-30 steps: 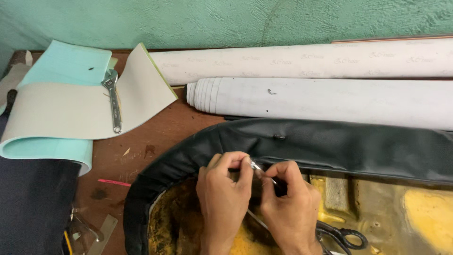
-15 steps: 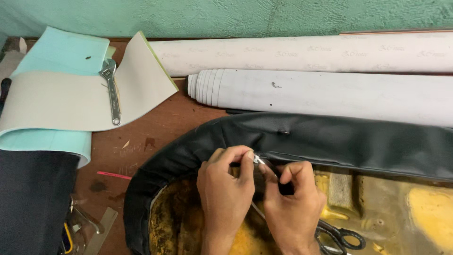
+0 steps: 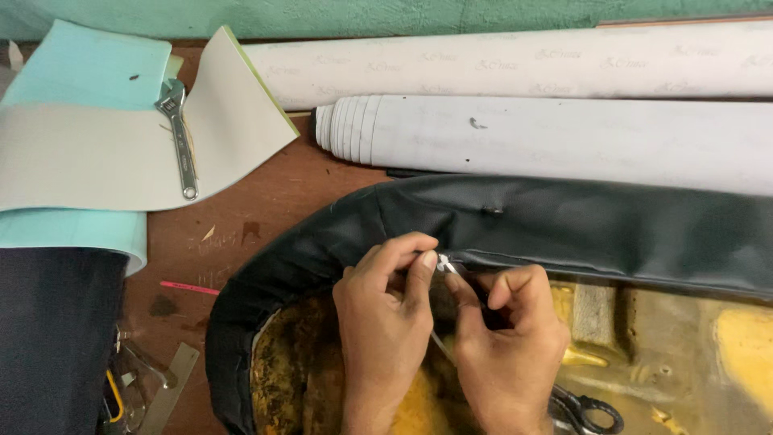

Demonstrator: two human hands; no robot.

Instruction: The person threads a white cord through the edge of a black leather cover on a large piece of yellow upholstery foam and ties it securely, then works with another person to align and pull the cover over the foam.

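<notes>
Left hand: the left hand (image 3: 386, 322) sits at the near edge of the wooden table (image 3: 266, 201), fingers curled, thumb and forefinger pinched on a small pale metal tool tip (image 3: 443, 263) at the rolled edge of the black cover (image 3: 564, 225).
Right hand: the right hand (image 3: 507, 338) lies just beside the left, touching it, fingers bent and clenched around the thin shaft of the same tool, which runs down between the two hands.
Black cover: a dark vinyl sheet wrapped over the rim of a yellow, rust-stained seat base (image 3: 644, 346); it curves from the near left part of the table across to the right edge, and both hands work on its inner fold.
Scissors: black-handled scissors (image 3: 588, 411) lie on the yellow base near the right wrist, at the near edge.
Rolls: two long pale rolls of sheet material (image 3: 564, 137) lie side by side along the far edge, the nearer one touching the black cover.
Foam sheets: a grey sheet (image 3: 97, 161) on a pale blue one (image 3: 72, 72) fills the far left corner.
Wrench: an adjustable wrench (image 3: 179, 137) rests on the grey sheet, well apart from the hands.
Dark cloth: a dark blue piece (image 3: 56, 338) covers the near left corner.
Red pen: a thin red stick (image 3: 189, 287) lies on bare wood between the dark cloth and the black cover.
</notes>
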